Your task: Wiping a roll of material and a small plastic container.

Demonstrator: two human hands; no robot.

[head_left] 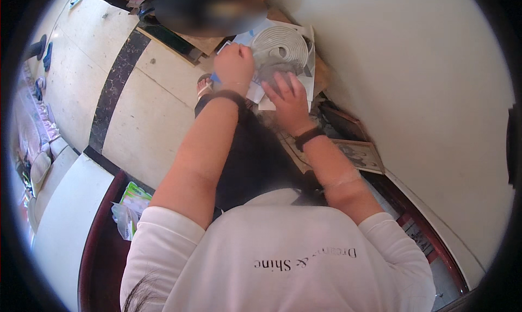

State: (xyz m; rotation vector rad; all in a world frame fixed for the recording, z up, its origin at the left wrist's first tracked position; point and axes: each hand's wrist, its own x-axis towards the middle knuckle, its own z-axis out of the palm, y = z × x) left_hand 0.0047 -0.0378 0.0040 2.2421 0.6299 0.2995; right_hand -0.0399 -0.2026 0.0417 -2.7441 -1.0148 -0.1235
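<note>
My left hand [234, 67] is closed in a fist at the left edge of some white sheets [302, 92]. A small white-edged bit shows by its knuckles, but what it grips is hidden. My right hand [291, 103] has its fingers spread, their tips resting on a dark grey, fuzzy-looking clump [276, 69]. Just beyond the clump lies a flat coil of pale strip [274, 40], wound in rings around a small hole. Sheets of paper or card lie beneath the coil.
A pale wall [413, 83] rises on the right, with a framed picture [356, 155] leaning low beside it. Behind my left arm, a plastic package [133, 198] sits on the dark red seat. Light floor tiles [147, 103] with a dark band stretch leftward. A blurred dark shape [209, 10] fills the top.
</note>
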